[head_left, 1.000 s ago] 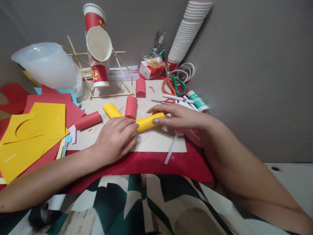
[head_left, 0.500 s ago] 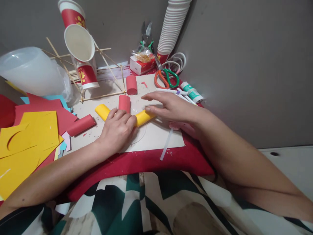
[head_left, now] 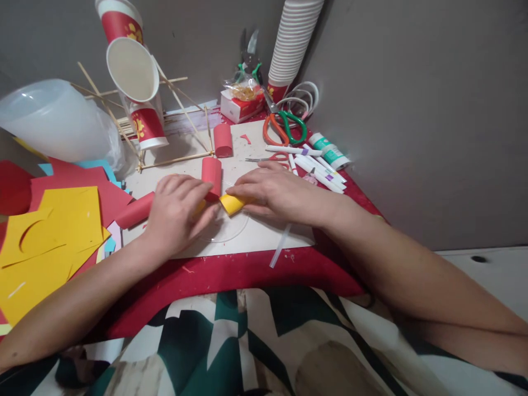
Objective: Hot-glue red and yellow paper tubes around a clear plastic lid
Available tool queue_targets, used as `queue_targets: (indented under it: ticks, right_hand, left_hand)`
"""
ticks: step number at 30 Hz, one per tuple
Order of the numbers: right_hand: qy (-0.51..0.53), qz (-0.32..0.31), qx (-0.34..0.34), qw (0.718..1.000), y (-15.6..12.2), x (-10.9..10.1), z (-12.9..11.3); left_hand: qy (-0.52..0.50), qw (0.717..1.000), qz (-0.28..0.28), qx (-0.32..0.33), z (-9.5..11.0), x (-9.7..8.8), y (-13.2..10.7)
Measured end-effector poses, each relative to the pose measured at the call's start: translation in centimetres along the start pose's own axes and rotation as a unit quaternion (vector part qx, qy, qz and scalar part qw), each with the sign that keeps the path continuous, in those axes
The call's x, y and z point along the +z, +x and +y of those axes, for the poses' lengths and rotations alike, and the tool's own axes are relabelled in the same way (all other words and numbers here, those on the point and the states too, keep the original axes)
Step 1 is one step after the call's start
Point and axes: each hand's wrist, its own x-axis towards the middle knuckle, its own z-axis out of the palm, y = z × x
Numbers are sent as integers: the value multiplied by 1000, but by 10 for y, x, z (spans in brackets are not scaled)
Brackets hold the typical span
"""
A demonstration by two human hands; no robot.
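My left hand (head_left: 177,212) lies curled over a yellow paper roll, of which only a sliver (head_left: 200,207) shows under the fingers. My right hand (head_left: 274,192) pinches a second yellow paper roll (head_left: 231,203), whose end pokes out toward the left hand. Just behind the fingertips of both hands stands a red paper roll (head_left: 212,170). Another red roll (head_left: 223,140) sits farther back. A longer red roll (head_left: 134,210) lies left of my left hand. All rest on a beige card sheet (head_left: 264,234) over red cloth.
A frame of sticks and red paper cups (head_left: 140,88) stands at the back left beside a clear plastic tub (head_left: 53,118). Yellow and red paper sheets (head_left: 49,231) lie at the left. Stacked cups (head_left: 291,44), scissors (head_left: 284,129), a glue bottle (head_left: 329,151) and pens (head_left: 317,168) crowd the back right.
My left hand slid left over the first yellow roll. My right hand drew in and closed over the second yellow roll, now mostly covered. The camera tilted slightly.
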Motion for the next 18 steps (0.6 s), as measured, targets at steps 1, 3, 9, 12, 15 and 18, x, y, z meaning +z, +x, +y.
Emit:
queue_targets:
  ticks: [1, 3, 9, 12, 15, 18]
  right_hand:
    - [-4, 2, -3, 1000, 0, 0, 0]
    - [-8, 3, -6, 1000, 0, 1, 1]
    - [2, 8, -8, 1000, -1, 3, 2]
    - [1, 16, -7, 1000, -1, 5, 1]
    - [2, 19, -2, 1000, -1, 4, 0]
    - [2, 6, 13, 1000, -1, 2, -3]
  left_hand:
    - [-1, 1000, 10, -26, -5, -7, -4]
    - [-1, 997, 31, -65, -15, -21, -13]
    - [-32, 993, 33, -110, -23, -32, -43]
    - [-61, 997, -20, -33, -13, -24, -52]
    - [-65, 994, -79, 49, -2, -13, -55]
    - [-36, 988, -120, 85, 5, -4, -55]
